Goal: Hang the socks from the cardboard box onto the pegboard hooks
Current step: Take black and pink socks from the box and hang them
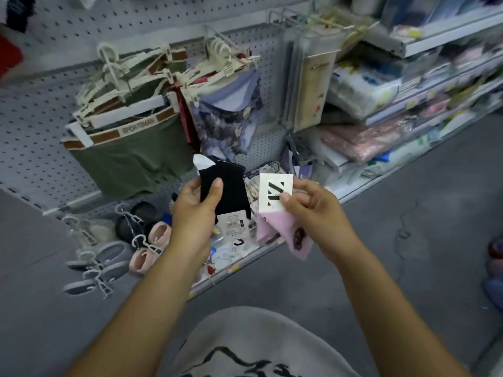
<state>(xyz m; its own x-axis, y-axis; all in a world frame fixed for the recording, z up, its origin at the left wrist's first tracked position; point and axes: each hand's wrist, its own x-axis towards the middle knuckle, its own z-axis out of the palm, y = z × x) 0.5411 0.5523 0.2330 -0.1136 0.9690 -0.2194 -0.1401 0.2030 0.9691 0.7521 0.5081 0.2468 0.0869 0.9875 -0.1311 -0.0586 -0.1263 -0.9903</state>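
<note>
low in view lies a grey garment (258, 346) with black print, worn by the person, and two bare forearms reach forward over it above the grey floor (394, 254). the left grip (196, 210) clasps a black sock (228, 183), thumb laid across its front and fingers behind; a white label (234, 223) sits at the sock's lower end and a white patch shows at its top. just beside it, apart from it, the right grip (313, 210) pinches a white card (275, 193) with bold black letters between thumb and curled fingers. the card is fixed to a pink sock (288, 238) that hangs down from it, tilted, with a dark motif near its lower edge. both socks are held in the air in front of the low shelf (245, 257), which carries small packets, too blurred to tell apart. to the left, slippers (109, 257) on pale hangers hang near the floor. behind everything stands the grey pegboard (40, 137). on it hang green shorts (130, 159) with a brown and white waistband, then patterned blue underwear (231, 118) on clip hangers, then flat clear packets (313, 72). far right, side shelves (408, 50) hold wrapped soft goods.
</note>
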